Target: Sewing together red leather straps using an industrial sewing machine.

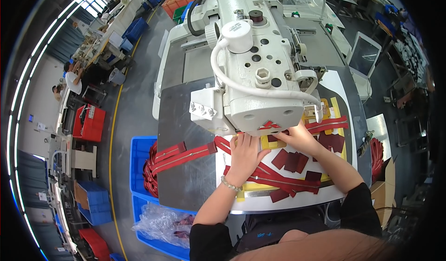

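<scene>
A red zipper strip [223, 144] lies right at the near edge of the white sewing head [262, 87], on the person's side of it, part of its length covered by the fingers and the machine. The left hand [246, 152] rests at the sewing head's near edge, over the work, its fingers stretched forward and its thumb apart from them; whether it pinches anything cannot be told. The right hand [301, 140] reaches in at the sewing head's near right corner, its fingertips partly out of sight beside a yellow frame piece [273, 143], so its grip cannot be told either. Nearer the person than the sewing head, dark red fabric pieces [293, 161] and crossed red zippers [283, 182] lie on a white board [334, 193]. Just right of the sewing head, another red zipper [328, 124] lies over yellow parts. To its left, two red strips [183, 158] run across the dark tabletop [186, 114] toward a blue bin [134, 163] holding a red bundle [149, 172]. Nearer the person, a second blue bin [160, 247] holds clear plastic wrapping [162, 221]. Well right of the sewing head stand a screen [364, 54] and, closer to the person, a cardboard box [384, 193]; far to its left, a person in a white top [73, 81] is beside a long bench.
</scene>
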### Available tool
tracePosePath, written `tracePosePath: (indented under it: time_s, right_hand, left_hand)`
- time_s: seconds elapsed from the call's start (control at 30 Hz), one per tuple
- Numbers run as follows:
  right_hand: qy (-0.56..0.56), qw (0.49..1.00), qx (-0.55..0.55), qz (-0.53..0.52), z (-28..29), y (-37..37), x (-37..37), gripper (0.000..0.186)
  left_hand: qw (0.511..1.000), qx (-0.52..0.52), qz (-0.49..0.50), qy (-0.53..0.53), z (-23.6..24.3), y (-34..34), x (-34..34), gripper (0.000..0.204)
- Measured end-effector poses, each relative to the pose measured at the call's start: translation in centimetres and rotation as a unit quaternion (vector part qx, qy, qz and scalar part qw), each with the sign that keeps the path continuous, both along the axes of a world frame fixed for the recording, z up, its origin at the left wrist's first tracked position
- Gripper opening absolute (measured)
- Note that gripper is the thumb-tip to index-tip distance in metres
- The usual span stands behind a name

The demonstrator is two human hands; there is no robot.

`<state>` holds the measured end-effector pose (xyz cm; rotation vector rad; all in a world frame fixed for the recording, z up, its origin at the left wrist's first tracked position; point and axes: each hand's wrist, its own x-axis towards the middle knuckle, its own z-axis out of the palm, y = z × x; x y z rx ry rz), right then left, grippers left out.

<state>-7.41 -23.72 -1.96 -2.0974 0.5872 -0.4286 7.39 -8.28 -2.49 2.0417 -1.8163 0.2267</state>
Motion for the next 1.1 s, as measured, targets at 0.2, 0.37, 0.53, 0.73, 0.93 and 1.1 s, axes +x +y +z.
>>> tracePosePath:
  time_s: [0.2,0.37,0.53,0.73,0.93,1.1]
  right_hand:
    - [0.016,1.000,-0.012,-0.015,1.0,1.0,-0.1,0.022]
    - [0.063,0.965,-0.246,0.065,3.3,1.9,-1.8,0.016]
    - [0.185,0.887,-0.420,0.056,6.7,4.8,-3.0,0.007]
    - [0.102,0.864,-0.489,0.065,7.6,5.5,-2.9,0.015]
    - [0.003,0.783,-0.609,0.130,7.5,6.2,-2.7,0.021]
    - [-0.090,0.806,-0.562,0.162,9.2,6.6,-3.6,0.017]
  left_hand:
    - [1.000,-0.008,-0.004,0.015,0.5,0.0,0.1,0.057]
    - [0.999,-0.028,-0.017,0.033,0.7,0.2,0.4,0.051]
    - [0.995,-0.032,-0.052,0.078,0.6,0.0,0.4,0.032]
    - [0.980,-0.050,-0.134,0.137,0.7,0.1,0.5,0.034]
    - [0.982,-0.071,-0.119,0.125,0.6,-0.4,0.0,0.051]
    - [0.970,-0.179,-0.142,0.085,2.6,0.5,0.0,0.046]
